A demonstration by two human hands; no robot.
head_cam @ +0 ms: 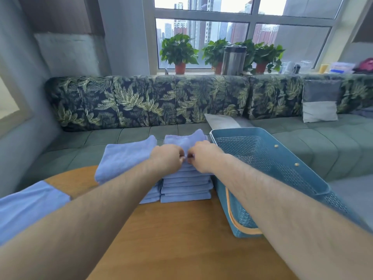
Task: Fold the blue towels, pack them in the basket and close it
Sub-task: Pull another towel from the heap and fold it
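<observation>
Blue cloth (pixel 30 207): lower left of the frame, lying flat at the table's left edge, partly hidden by the left forearm.
Table (pixel 181 239): round-edged wooden top filling the lower middle; it carries the towels and the basket.
Left stack (pixel 125 158): folded blue towels left of centre, the topmost one loose and tilted; the left forearm covers its near right corner.
Left hand (pixel 168 158): fingers curled, pinching the near edge of the top towel, fingertips almost meeting those of the other hand.
Top towel (pixel 185 141): lies on the right stack at frame centre, its far corners lifted slightly.
Right stack (pixel 186 188): neat pile of folded blue towels, just beside the left stack and touching the basket's left wall.
Right hand (pixel 203 156): fingers curled, pinching the same near edge, just right of the left hand.
Basket (pixel 272 158): teal perforated box right of centre, open on top, an orange handle (pixel 229 209) hanging on its near wall; the right forearm crosses its near corner.
Sofa (pixel 141 102): leaf-print back across the middle, behind the table.
Potted plants (pixel 178 51): on the windowsill, upper centre.
Metal canister (pixel 234 59): between the plants.
Cushion (pixel 320 102): grey and white, propped on the sofa at right.
</observation>
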